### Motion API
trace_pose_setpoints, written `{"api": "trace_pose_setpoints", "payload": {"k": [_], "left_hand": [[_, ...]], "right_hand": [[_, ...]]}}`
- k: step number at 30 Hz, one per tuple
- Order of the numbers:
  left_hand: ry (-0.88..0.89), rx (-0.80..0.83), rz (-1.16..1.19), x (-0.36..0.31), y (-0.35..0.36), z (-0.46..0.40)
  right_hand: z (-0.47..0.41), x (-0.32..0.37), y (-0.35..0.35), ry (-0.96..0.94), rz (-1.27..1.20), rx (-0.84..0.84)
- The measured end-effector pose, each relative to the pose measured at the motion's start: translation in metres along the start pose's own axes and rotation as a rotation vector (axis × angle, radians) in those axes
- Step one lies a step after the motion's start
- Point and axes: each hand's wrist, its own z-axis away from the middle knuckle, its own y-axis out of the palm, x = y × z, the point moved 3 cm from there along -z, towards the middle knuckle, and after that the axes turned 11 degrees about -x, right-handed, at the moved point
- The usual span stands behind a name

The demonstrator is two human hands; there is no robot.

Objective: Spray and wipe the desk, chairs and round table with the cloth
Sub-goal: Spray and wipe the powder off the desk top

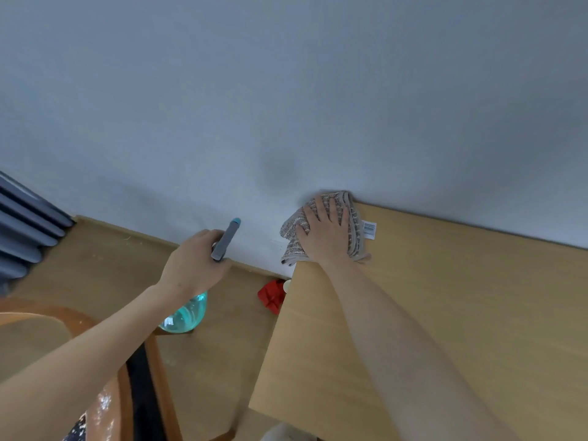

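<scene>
Right hand [327, 232] flat on cloth [321, 229], fingers [332, 211] straight and slightly spread, pressing it onto surface [445, 313] at its far-left corner, against wall [286, 90]. Left hand [194, 262] at 9 o'clock of cloth, fingers curled round grey spray head [226, 238]; teal bottle [186, 315] hangs below wrist, over floor [105, 265]. Wooden chair [79, 319] at 7 o'clock. Red object [270, 294] on floor beside surface edge.

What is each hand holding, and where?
Left hand grips the spray bottle at its neck; right hand presses flat on the cloth.
</scene>
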Motion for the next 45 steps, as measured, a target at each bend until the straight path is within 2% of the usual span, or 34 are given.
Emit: {"api": "trace_pose_setpoints", "payload": {"k": [3,6,15,20,26,33,37,45], "left_hand": [[0.034,0.000,-0.008,-0.016,0.005,-0.003],[0.065,0.021,0.007,-0.039,0.014,-0.005],[0.198,0.122,0.028,-0.152,0.074,0.014],[0.288,0.183,0.129,-0.235,0.109,0.039],[0.367,0.240,0.187,-0.322,0.147,0.065],[0.406,0.240,0.180,-0.391,0.188,0.086],[0.419,0.245,0.155,-0.417,0.209,0.098],[0.324,0.233,0.153,-0.430,0.222,0.116]], "right_hand": [[0.007,-0.012,-0.004,0.013,-0.021,-0.006],[0.023,-0.055,-0.016,0.102,0.005,-0.053],[0.116,-0.283,-0.081,0.523,0.102,-0.122],[0.165,-0.373,-0.109,0.668,0.108,-0.127],[0.193,-0.443,-0.130,0.710,0.128,-0.095],[0.219,-0.516,-0.148,0.734,0.088,-0.096],[0.227,-0.548,-0.158,0.686,-0.065,-0.146],[0.213,-0.564,-0.161,0.643,0.065,-0.212]]}}
